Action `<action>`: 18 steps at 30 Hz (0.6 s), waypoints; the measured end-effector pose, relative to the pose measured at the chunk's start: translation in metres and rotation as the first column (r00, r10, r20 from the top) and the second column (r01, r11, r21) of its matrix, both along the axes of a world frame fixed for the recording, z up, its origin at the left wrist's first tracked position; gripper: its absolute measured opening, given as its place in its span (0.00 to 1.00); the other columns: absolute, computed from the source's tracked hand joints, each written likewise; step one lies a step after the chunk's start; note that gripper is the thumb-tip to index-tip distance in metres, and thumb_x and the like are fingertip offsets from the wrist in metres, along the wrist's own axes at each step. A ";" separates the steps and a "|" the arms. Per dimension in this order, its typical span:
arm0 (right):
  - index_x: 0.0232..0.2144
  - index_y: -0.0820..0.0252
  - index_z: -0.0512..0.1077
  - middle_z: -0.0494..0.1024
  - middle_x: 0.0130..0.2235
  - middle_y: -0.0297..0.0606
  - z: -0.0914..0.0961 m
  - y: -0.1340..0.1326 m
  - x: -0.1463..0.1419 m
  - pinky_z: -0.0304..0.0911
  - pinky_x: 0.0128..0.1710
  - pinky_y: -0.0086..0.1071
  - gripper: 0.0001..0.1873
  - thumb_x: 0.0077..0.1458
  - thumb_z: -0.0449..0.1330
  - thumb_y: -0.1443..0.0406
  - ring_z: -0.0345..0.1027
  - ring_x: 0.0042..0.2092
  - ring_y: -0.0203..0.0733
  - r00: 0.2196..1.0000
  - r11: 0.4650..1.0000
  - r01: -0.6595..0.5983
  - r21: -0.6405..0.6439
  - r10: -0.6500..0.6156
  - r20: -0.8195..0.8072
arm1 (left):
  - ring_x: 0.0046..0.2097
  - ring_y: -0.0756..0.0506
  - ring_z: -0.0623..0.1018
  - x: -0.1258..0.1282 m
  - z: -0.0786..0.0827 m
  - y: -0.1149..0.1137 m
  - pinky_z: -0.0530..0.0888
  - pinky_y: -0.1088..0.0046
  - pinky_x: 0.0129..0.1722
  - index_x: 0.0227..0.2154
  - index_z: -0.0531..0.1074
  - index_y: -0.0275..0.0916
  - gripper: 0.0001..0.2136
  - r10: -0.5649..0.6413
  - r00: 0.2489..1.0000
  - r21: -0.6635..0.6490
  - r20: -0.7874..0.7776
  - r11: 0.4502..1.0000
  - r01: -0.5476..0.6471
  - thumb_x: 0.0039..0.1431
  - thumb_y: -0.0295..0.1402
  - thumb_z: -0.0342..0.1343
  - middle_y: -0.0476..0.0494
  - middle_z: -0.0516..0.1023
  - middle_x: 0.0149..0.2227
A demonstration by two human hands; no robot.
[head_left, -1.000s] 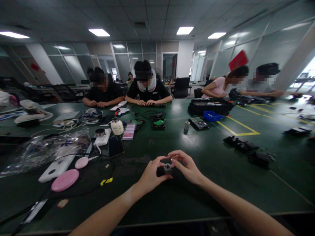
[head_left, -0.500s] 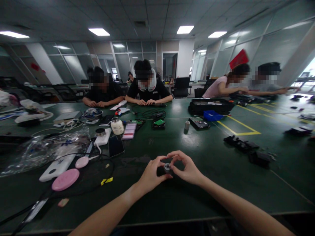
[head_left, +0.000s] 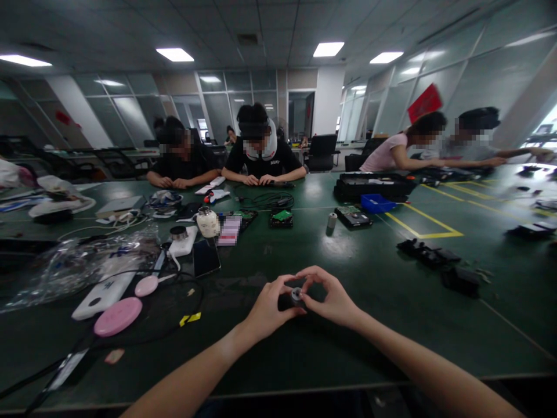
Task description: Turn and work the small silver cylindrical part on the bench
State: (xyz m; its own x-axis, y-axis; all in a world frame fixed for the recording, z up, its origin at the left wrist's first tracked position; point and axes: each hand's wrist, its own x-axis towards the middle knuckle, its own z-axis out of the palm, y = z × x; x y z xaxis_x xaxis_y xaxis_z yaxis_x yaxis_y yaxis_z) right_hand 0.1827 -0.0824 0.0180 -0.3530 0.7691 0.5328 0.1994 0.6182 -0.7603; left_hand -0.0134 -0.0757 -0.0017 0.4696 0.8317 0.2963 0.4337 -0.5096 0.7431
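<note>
A small grey metal cylinder [head_left: 296,295] with a round, dark-centred top stands upright on the green table between my hands. My left hand [head_left: 272,305] curves around it from the left, thumb in front near its base and fingers behind. On the other side, my right hand [head_left: 328,299] is bent inward, its thumb tip against the cylinder's upper right edge. The index fingertips of both hands meet just behind it. My fingers hide part of the cylinder's side. A similar silver cylinder [head_left: 332,220] stands farther back, beside a hard drive [head_left: 354,217].
Left lie pink round lids [head_left: 118,317], a white power bank [head_left: 103,295], a phone [head_left: 206,258], cables and clear plastic bags [head_left: 87,267]. Black parts [head_left: 429,252] lie right; a blue tray [head_left: 376,203] is behind. Several people sit around the table [head_left: 374,360].
My hands stay around the small metal cylinder, with barely any shift of the fingers. The view has moved slightly. At the far right, a person's arm has moved.
</note>
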 end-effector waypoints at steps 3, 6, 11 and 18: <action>0.46 0.58 0.67 0.75 0.41 0.38 -0.001 0.001 0.000 0.67 0.44 0.38 0.21 0.49 0.61 0.74 0.72 0.36 0.38 1.000 1.000 0.022 0.022 -0.023 0.010 | 0.48 0.41 0.77 0.000 -0.001 0.001 0.64 0.64 0.50 0.53 0.60 0.46 0.32 0.000 1.000 0.000 -0.002 1.000 0.000 0.47 0.36 0.69 0.51 0.80 0.43; 0.46 0.58 0.68 0.75 0.37 0.36 -0.001 0.002 0.001 0.66 0.44 0.38 0.21 0.48 0.61 0.74 0.72 0.37 0.39 0.998 0.999 0.050 0.017 -0.051 0.033 | 0.49 0.41 0.76 0.001 -0.001 0.001 0.63 0.64 0.51 0.53 0.61 0.47 0.31 -0.002 1.000 0.003 -0.005 1.000 0.002 0.47 0.36 0.69 0.51 0.80 0.43; 0.47 0.58 0.67 0.76 0.34 0.35 -0.001 0.002 0.002 0.65 0.47 0.40 0.21 0.49 0.60 0.74 0.73 0.40 0.42 0.998 0.999 0.047 0.005 -0.048 0.040 | 0.49 0.41 0.76 0.000 0.000 0.000 0.63 0.64 0.51 0.53 0.61 0.48 0.31 -0.006 1.000 -0.002 -0.007 1.000 0.006 0.48 0.35 0.68 0.52 0.80 0.43; 0.47 0.58 0.67 0.76 0.39 0.38 0.001 0.002 0.002 0.67 0.46 0.40 0.22 0.49 0.61 0.73 0.73 0.38 0.41 1.000 1.000 0.003 -0.013 -0.003 0.010 | 0.49 0.41 0.77 0.000 -0.001 0.000 0.64 0.64 0.51 0.54 0.61 0.47 0.31 -0.005 1.000 -0.003 0.001 1.000 0.005 0.48 0.37 0.68 0.51 0.80 0.43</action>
State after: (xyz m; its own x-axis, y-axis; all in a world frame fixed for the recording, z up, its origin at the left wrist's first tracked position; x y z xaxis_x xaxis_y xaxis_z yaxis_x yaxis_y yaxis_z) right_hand 0.1844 -0.0809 0.0193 -0.3560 0.7772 0.5188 0.2091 0.6074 -0.7664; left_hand -0.0132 -0.0755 -0.0029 0.4734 0.8302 0.2946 0.4306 -0.5098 0.7447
